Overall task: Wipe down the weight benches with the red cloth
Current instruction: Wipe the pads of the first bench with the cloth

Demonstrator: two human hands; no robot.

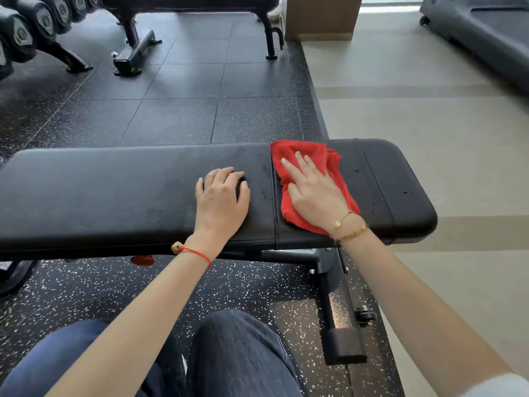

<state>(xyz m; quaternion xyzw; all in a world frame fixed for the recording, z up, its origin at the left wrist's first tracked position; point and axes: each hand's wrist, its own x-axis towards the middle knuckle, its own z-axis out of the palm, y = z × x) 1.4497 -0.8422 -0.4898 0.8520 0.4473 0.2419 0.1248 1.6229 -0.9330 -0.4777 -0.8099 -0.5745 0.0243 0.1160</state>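
Observation:
A black padded weight bench runs across the view in front of me, with a long pad on the left and a shorter seat pad on the right. The red cloth lies on the seat pad just right of the seam. My right hand presses flat on the cloth with straight fingers. My left hand rests on the long pad left of the seam, fingers loosely curled and holding nothing.
A second bench stands at the back on the dark rubber floor. A dumbbell rack is at the far left. A treadmill sits top right on the pale floor. My knees are below the bench.

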